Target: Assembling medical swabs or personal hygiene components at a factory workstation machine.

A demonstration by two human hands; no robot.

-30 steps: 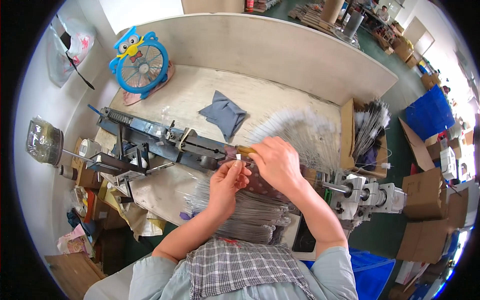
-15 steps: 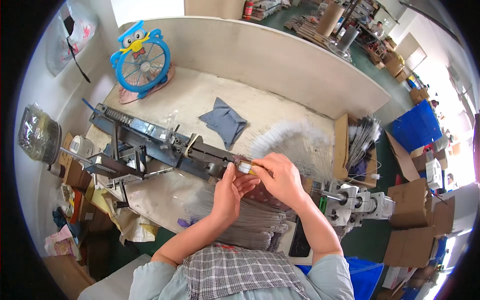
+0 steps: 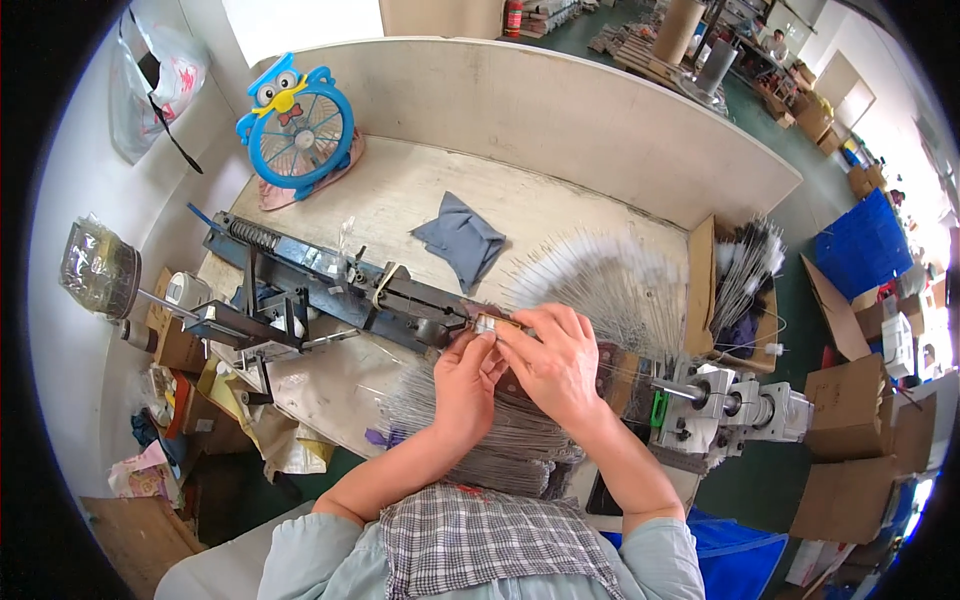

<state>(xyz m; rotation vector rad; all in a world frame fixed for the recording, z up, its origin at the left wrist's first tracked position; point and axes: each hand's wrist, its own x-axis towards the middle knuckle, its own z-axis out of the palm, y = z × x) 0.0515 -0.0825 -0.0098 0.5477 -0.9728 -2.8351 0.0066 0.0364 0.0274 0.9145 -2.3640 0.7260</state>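
In the head view, we work over a pale counter (image 3: 400,165) with both hands brought together near its middle. Our right hand (image 3: 555,365) holds a slim yellow-brown tool (image 3: 510,322); its fingers are clamped on the tool, and the thumb lies close to our left hand (image 3: 465,385). The small white piece (image 3: 486,324) is at the left end of this tool, between the tips of both hands. The thumb and forefinger of our left hand are drawn in at the lower edge of the white piece; we cannot tell whether these fingers grip it or only touch it.

Just left of the hands is the right end of a long dark metal fixture (image 3: 350,290), which lies aslant on the counter and carries a spring (image 3: 252,234) near its far left end. Beneath our forearms and hands lies a thick bundle of grey wires (image 3: 500,460). A second group of wires (image 3: 600,285), with whitish ends, is fanned out beyond our right hand. Behind the fixture lies a crumpled grey cloth (image 3: 462,240). A blue fan (image 3: 302,138) stands at the back left. At the right are an open cardboard box (image 3: 701,275) of more wires and, nearer to us, a silvery machine (image 3: 720,400) with a shaft.
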